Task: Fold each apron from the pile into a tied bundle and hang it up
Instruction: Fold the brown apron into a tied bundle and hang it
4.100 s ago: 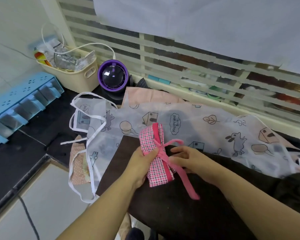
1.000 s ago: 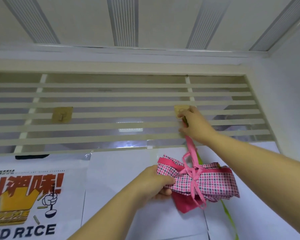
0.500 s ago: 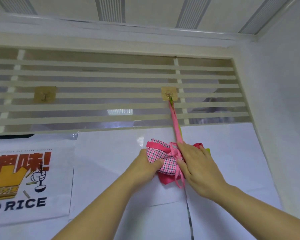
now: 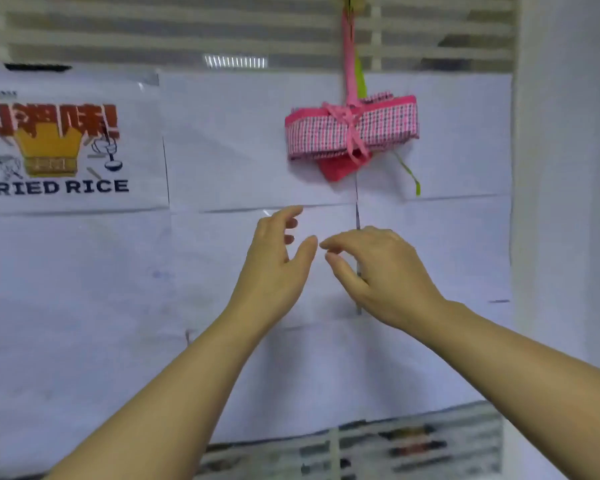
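Checked apron bundle hung up, both hands off it.

Nearest, two bare forearms raised from the bottom edge; left hand [image 4: 274, 261] loose, fingers lightly curved, thumb out, holding nothing; right hand [image 4: 385, 271] just beside it, likewise slack and empty, fingertips close to the left thumb, no contact visible; behind both, white paper sheets [image 4: 239, 140] covering the wall; above the hands and apart from them, pink-and-white checked apron bundle [image 4: 381, 128] lying level against the paper, tied round the middle with a pink ribbon [image 4: 343, 114], hung by a pink strap [image 4: 349, 57] running straight up to the top edge, hanger there too blurred to tell; red fabric [image 4: 338, 169] poking out below the bundle; thin green strip [image 4: 411, 174] trailing to its right; far left, FRIED RICE poster [image 4: 56, 147]; farthest up, pale slatted screen [image 4: 153, 32].
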